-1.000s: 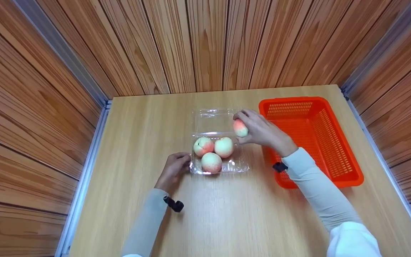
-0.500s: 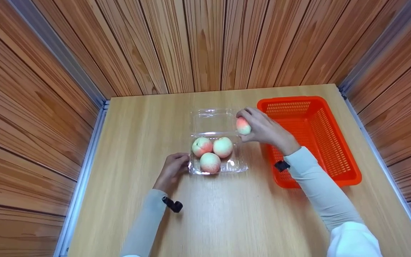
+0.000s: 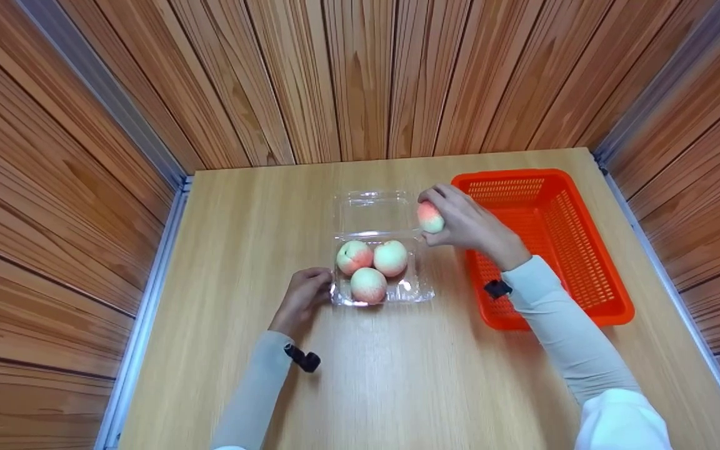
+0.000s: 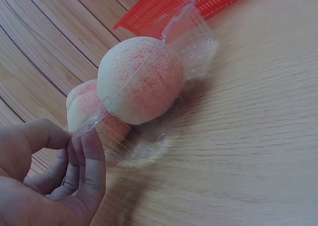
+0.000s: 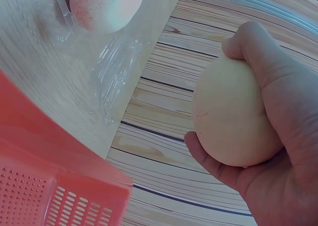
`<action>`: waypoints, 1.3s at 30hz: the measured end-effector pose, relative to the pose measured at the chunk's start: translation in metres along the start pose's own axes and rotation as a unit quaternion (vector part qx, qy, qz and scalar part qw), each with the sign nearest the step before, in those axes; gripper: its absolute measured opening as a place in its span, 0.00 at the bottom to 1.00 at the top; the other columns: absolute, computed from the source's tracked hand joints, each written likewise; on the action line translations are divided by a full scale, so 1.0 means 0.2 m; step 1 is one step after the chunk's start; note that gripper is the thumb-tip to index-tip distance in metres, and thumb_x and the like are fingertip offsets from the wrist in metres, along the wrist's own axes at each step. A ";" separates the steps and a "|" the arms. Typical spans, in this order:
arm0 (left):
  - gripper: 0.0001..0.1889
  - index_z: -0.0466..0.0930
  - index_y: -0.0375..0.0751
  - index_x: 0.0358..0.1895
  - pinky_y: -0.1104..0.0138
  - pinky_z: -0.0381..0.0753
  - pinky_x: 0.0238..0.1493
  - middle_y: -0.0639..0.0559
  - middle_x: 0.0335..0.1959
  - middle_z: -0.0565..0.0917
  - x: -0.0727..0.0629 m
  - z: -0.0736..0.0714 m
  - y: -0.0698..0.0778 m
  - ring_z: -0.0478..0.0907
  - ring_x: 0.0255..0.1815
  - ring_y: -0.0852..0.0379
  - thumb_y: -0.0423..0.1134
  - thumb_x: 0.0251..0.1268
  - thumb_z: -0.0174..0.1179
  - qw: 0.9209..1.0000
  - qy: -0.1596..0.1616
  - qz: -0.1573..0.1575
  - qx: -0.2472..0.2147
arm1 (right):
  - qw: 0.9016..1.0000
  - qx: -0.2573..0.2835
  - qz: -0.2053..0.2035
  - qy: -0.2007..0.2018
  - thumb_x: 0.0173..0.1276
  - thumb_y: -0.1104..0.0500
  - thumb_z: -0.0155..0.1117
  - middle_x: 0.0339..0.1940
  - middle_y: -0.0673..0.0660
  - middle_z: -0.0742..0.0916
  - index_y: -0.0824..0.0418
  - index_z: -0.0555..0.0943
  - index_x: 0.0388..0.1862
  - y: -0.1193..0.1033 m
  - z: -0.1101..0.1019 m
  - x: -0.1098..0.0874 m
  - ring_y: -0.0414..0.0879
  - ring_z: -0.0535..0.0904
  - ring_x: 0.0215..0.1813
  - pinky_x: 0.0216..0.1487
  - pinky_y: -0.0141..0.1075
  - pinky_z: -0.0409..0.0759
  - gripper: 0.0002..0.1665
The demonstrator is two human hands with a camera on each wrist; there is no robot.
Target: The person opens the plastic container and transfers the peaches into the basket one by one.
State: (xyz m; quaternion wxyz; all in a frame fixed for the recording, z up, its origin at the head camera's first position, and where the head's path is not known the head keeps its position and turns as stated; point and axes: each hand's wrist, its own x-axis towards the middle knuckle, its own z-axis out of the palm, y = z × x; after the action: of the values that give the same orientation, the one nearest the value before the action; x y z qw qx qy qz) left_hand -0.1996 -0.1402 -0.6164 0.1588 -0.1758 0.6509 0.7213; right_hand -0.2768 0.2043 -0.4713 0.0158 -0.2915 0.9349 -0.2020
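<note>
My right hand (image 3: 463, 220) grips a pink-and-cream peach (image 3: 430, 217), held up between the clear plastic clamshell box (image 3: 419, 275) and the red basket. In the right wrist view the peach (image 5: 236, 112) sits between thumb and curled fingers. My left hand (image 3: 305, 292) is at the box's near left corner; in the left wrist view its thumb and fingertips pinch the clear rim (image 4: 94, 117). Three peaches lie in the box: one at back left (image 3: 354, 257), another at back right (image 3: 390, 258), the third in front (image 3: 369, 285). The lid (image 3: 372, 212) is folded back flat.
A red plastic basket (image 3: 616, 294) with slotted sides stands on the right of the wooden table (image 3: 397, 387), partly behind my right forearm. Wood-panelled walls (image 3: 360, 81) rise at the back and both sides, with metal rails along the table's edges.
My right hand has moved slightly right and away from me with the peach, off the box's right side. The left hand stays at the box's corner.
</note>
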 end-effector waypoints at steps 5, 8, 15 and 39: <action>0.14 0.83 0.27 0.57 0.67 0.88 0.41 0.44 0.42 0.85 -0.01 0.00 0.00 0.85 0.40 0.52 0.33 0.76 0.59 1.000 -0.002 0.003 -0.005 | 1.000 0.000 0.002 0.007 0.65 0.52 0.79 0.62 0.62 0.80 0.60 0.75 0.67 0.01 -0.01 -0.01 0.57 0.77 0.60 0.62 0.54 0.86 0.36; 0.15 0.83 0.26 0.57 0.66 0.88 0.41 0.42 0.44 0.85 -0.01 0.00 0.00 0.85 0.40 0.52 0.33 0.77 0.59 1.000 -0.006 0.007 -0.009 | 1.000 -0.001 0.002 0.009 0.64 0.53 0.79 0.62 0.61 0.80 0.60 0.75 0.67 0.01 -0.03 -0.01 0.57 0.77 0.60 0.62 0.53 0.86 0.36; 0.15 0.83 0.25 0.57 0.67 0.88 0.41 0.41 0.43 0.86 -0.01 0.01 0.00 0.85 0.38 0.55 0.33 0.76 0.59 1.000 -0.004 0.014 -0.010 | 1.000 0.001 -0.004 0.023 0.63 0.54 0.79 0.60 0.61 0.80 0.60 0.76 0.66 0.03 -0.05 -0.01 0.57 0.77 0.58 0.60 0.53 0.86 0.35; 0.15 0.83 0.25 0.57 0.66 0.87 0.41 0.38 0.45 0.87 0.00 0.01 0.00 0.84 0.39 0.55 0.33 0.75 0.59 1.000 -0.001 0.009 -0.007 | 0.999 -0.003 0.006 0.043 0.61 0.56 0.77 0.61 0.59 0.80 0.59 0.76 0.65 0.10 -0.12 -0.04 0.55 0.77 0.58 0.61 0.53 0.85 0.34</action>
State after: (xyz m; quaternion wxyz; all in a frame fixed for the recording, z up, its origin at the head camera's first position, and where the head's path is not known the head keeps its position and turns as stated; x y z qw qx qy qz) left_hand -0.1987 -0.1389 -0.6164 0.1521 -0.1707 0.6472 0.7272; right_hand -0.2838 0.2317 -0.4582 -0.0241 -0.2766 0.9372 -0.2111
